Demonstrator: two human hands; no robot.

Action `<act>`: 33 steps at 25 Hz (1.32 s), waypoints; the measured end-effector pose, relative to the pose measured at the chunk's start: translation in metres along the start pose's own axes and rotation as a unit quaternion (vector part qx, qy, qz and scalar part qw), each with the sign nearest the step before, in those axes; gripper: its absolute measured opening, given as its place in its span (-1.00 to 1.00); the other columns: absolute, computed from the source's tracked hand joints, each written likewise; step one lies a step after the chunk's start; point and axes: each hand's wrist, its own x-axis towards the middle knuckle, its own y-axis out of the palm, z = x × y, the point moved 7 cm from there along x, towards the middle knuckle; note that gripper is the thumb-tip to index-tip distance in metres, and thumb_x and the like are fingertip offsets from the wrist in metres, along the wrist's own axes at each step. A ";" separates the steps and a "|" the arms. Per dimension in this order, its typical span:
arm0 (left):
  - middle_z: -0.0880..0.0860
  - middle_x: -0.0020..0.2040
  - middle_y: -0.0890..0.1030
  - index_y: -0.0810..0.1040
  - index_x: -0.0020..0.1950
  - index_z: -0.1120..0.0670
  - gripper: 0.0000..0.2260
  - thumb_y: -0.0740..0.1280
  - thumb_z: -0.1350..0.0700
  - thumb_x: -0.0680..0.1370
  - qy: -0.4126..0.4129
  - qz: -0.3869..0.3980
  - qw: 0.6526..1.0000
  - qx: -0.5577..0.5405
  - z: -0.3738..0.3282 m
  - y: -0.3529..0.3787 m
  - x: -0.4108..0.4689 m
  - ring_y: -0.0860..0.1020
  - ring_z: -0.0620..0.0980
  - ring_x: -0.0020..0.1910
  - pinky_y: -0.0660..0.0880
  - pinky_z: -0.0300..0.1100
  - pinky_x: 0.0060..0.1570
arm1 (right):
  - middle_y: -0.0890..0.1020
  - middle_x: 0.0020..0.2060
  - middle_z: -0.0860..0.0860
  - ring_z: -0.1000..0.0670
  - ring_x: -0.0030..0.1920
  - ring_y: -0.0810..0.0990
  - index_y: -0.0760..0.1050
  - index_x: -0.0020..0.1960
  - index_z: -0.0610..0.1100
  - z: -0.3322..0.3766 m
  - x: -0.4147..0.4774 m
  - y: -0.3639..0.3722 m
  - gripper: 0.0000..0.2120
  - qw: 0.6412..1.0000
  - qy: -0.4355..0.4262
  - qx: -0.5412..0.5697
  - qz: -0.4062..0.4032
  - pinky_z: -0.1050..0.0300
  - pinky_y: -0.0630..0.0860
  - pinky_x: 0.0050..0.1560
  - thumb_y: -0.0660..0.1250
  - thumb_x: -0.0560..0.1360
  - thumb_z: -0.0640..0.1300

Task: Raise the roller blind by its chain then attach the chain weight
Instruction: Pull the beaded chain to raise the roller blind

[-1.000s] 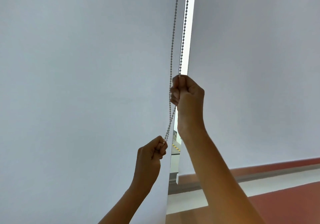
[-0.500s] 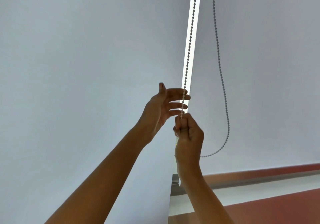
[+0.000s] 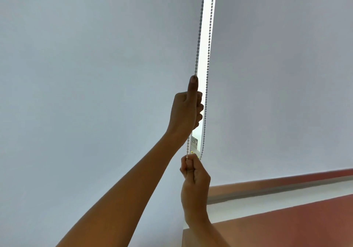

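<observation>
Chain: near strand clamped high in left hand, thumb upright, and low in fisted right hand. Staggered grips likely permit alternating hauls, raising roller blind.

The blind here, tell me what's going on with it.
A person is working the bead chain that hangs in the bright gap between two pale roller blinds. The left hand grips one strand higher up, thumb pointing up along it. The right hand is a closed fist on the same strand lower down. The other strand hangs free beside them. No chain weight is visible.
</observation>
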 end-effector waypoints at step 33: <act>0.13 -0.53 0.28 0.29 -0.41 0.22 -0.31 -0.14 -0.36 0.52 0.068 -0.010 0.961 0.267 0.145 -0.022 -0.053 0.25 0.04 -0.53 0.21 -0.04 -0.45 | 0.13 -0.52 -0.01 -0.15 -0.44 0.09 0.05 -0.45 -0.01 0.126 0.143 0.033 -0.51 0.988 -0.134 0.049 -0.055 -0.05 0.17 -0.43 0.07 0.60 0.09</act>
